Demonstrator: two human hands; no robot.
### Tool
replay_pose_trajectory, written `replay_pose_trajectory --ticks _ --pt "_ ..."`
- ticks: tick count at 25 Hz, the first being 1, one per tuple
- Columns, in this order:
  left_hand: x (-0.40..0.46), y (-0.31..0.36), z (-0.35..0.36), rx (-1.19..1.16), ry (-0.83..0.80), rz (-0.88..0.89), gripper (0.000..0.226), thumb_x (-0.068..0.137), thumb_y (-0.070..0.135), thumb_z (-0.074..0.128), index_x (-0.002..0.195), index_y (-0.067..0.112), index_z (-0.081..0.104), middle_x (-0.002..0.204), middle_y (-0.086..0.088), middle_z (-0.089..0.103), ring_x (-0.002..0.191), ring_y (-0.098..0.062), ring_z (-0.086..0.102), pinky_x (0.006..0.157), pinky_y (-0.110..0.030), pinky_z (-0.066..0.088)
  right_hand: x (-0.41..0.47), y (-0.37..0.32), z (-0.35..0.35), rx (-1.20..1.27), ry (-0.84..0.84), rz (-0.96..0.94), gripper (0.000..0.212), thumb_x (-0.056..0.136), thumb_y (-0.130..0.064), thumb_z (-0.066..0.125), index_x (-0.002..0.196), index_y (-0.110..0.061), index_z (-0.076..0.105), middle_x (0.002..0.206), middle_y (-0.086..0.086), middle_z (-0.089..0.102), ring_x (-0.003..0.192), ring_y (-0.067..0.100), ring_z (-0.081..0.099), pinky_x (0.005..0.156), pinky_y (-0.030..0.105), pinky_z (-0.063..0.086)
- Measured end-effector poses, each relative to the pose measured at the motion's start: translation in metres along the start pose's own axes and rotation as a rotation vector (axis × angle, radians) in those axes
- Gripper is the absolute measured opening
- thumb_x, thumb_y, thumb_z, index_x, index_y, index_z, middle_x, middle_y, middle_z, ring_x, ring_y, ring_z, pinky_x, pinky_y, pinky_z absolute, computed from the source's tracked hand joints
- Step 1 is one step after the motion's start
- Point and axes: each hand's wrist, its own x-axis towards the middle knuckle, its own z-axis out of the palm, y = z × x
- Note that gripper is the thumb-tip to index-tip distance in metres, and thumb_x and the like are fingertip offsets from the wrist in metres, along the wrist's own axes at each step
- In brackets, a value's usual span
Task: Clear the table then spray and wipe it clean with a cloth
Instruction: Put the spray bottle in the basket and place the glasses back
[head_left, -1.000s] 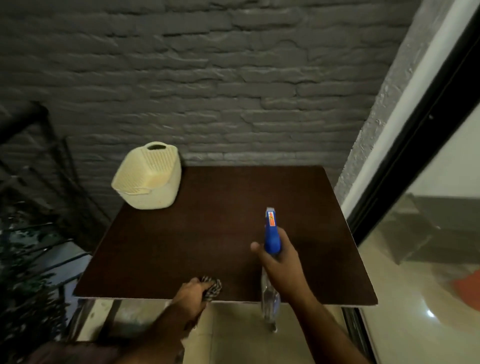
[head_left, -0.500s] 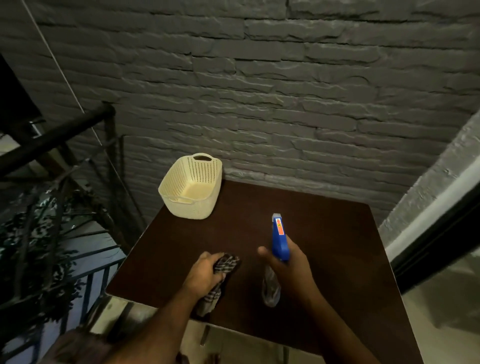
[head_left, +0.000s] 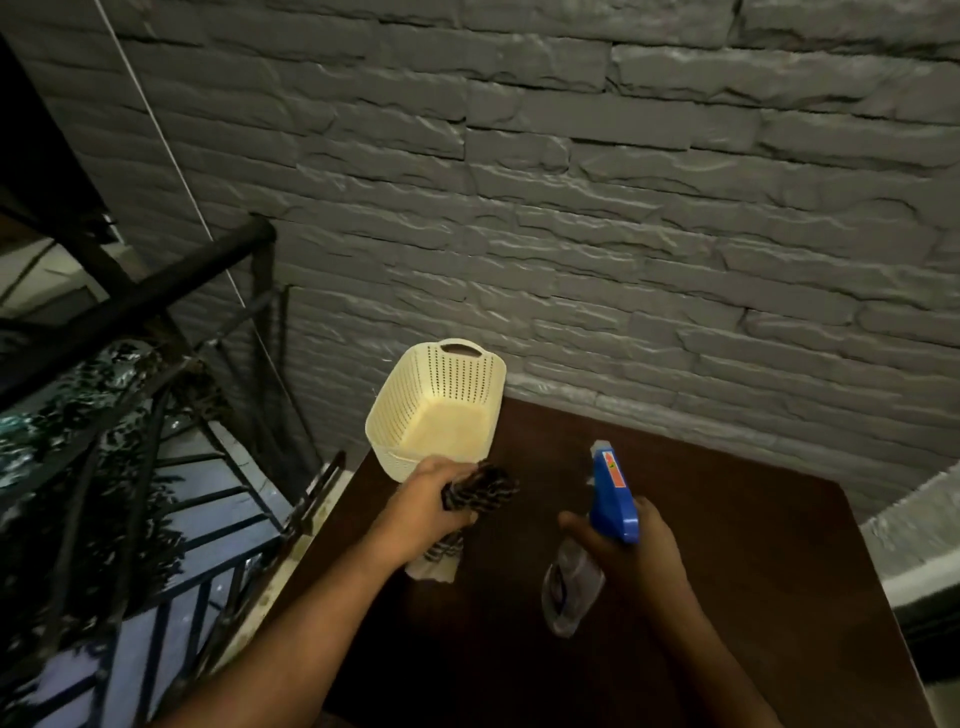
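Over the last second both hands have travelled from the near edge of the tabletop (head_left: 727, 597) toward its far-left corner, and the view has swung left with them, so the railing (head_left: 135, 306) and stairwell now fill the left side. The left hand (head_left: 426, 506) grips the bunched checked cloth (head_left: 480, 488), fingers curled round it; a pale tail of the cloth hangs below the fist. A second ago this hand was at the near edge; it now sits just beside, possibly touching, the near rim of the cream perforated basket (head_left: 436, 410); contact cannot be confirmed from this angle. The right hand (head_left: 634, 551) holds the spray bottle (head_left: 613, 493) by its neck, blue trigger head pointing away toward the grey brick wall (head_left: 571, 208), clear body hanging below the hand above the tabletop. Whether a finger is on the trigger cannot be told. The basket stands at the far-left corner of the tabletop, against the wall, appears empty, and has not moved across the frames. Judgement: the basket is the only item left on the surface, so clearing is not finished; the left hand's approach suggests the basket gets shifted or lifted off next. No wet patch or mist is visible on the dark surface, so spraying has likely not begun. Risk: the basket sits close to the left edge above the stairwell, and the left hand already has the cloth in it.
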Motion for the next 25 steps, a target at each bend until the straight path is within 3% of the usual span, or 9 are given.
replay_pose_trajectory --ticks 3,7,10,13,16,20,25 --pt "0.055 0.006 -0.047 0.085 0.030 0.080 0.059 0.072 0.021 0.080 0.127 0.029 0.058 0.119 0.013 0.058 0.110 -0.005 0.052 0.098 -0.024 0.040 0.025 -0.020 -0.005 0.096 0.024 -0.013 0.026 0.079 -0.030 0.076 0.091 -0.031 0.053 0.095 -0.005 0.062 0.085 0.011 0.063 0.078 0.031 0.055" --pt "0.127 -0.006 -0.081 0.294 0.045 0.137 0.055 0.074 0.019 0.076 0.126 0.023 0.060 0.119 0.002 0.066 0.109 -0.015 0.058 0.092 -0.017 0.037 0.053 -0.049 -0.009 0.272 0.211 -0.042 0.028 0.075 -0.022 0.080 0.097 -0.021 0.063 0.091 0.001 0.071 0.083 0.013 0.071 0.072 0.031 0.059" --pt "0.161 -0.036 -0.063 0.436 -0.112 0.069 0.046 0.076 0.022 0.065 0.119 0.035 0.060 0.110 0.004 0.065 0.103 -0.019 0.059 0.090 -0.031 0.048 0.079 -0.075 -0.011 0.320 0.273 -0.092 0.018 0.077 -0.021 0.078 0.090 -0.021 0.064 0.086 0.003 0.073 0.079 0.015 0.073 0.075 0.037 0.061" --pt "0.172 -0.072 -0.032 0.481 -0.275 -0.061 0.044 0.075 0.033 0.053 0.118 0.043 0.054 0.116 0.006 0.059 0.103 -0.019 0.056 0.089 -0.036 0.049 0.107 -0.108 -0.009 0.332 0.266 -0.182 0.014 0.080 -0.023 0.076 0.088 -0.025 0.064 0.084 0.000 0.073 0.078 0.010 0.072 0.074 0.032 0.060" --pt "0.173 -0.082 -0.006 0.517 -0.466 -0.081 0.036 0.084 0.026 0.057 0.118 0.034 0.063 0.121 0.005 0.062 0.108 -0.019 0.058 0.098 -0.037 0.046 0.132 -0.136 -0.003 0.297 0.229 -0.280 0.013 0.081 -0.026 0.073 0.086 -0.032 0.062 0.085 -0.002 0.072 0.079 0.007 0.071 0.071 0.025 0.057" --pt "0.192 -0.081 0.010 0.462 -0.571 -0.224 0.037 0.083 0.041 0.064 0.111 0.017 0.069 0.110 0.001 0.069 0.097 -0.018 0.062 0.095 -0.038 0.048 0.167 -0.162 0.011 0.292 0.183 -0.358 0.016 0.081 -0.034 0.070 0.095 -0.030 0.064 0.090 -0.009 0.071 0.083 -0.001 0.070 0.070 0.020 0.056" --pt "0.197 -0.089 0.013 0.529 -0.665 -0.100 0.031 0.093 0.025 0.054 0.122 0.018 0.061 0.118 -0.004 0.064 0.105 -0.023 0.060 0.097 -0.043 0.047 0.214 -0.169 0.049 0.293 0.102 -0.333 0.017 0.087 -0.027 0.069 0.091 -0.038 0.056 0.088 -0.012 0.067 0.081 0.002 0.067 0.073 0.023 0.055"
